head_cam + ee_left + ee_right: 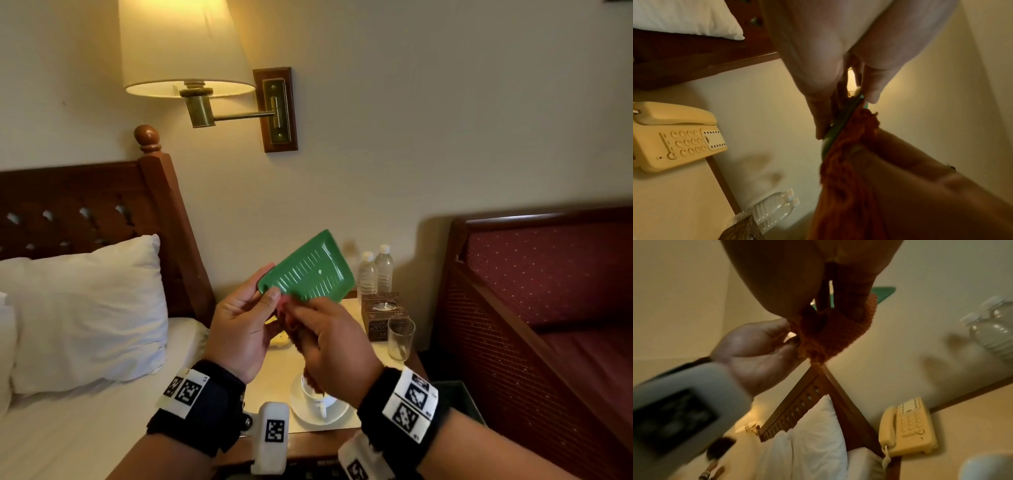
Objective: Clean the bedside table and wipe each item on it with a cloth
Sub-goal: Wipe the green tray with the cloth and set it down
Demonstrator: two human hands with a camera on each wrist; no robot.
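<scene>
Here the left hand [239, 329] pinches the lower-left corner of the green tray [308, 274], held up above the tabletop [274, 373], long axis tilting up to the right, ribbed face toward the camera. Right hand [334, 342] has its grip closed round the orange cloth [851, 146], pressed on the tray's near edge. Below: cup and saucer [320, 407] at the front edge, glass [400, 337], box [383, 313], two bottles [375, 272] at the back right corner, phone [676, 138].

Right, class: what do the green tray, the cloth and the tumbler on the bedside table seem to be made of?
Green tray: probably moulded plastic, glossy, with ribbed slots and rounded rim.
Cloth: reddish-orange knitted or woven fabric, with a looped, fuzzy texture.
Tumbler: clear, seemingly glass, though clear plastic is possible.
</scene>
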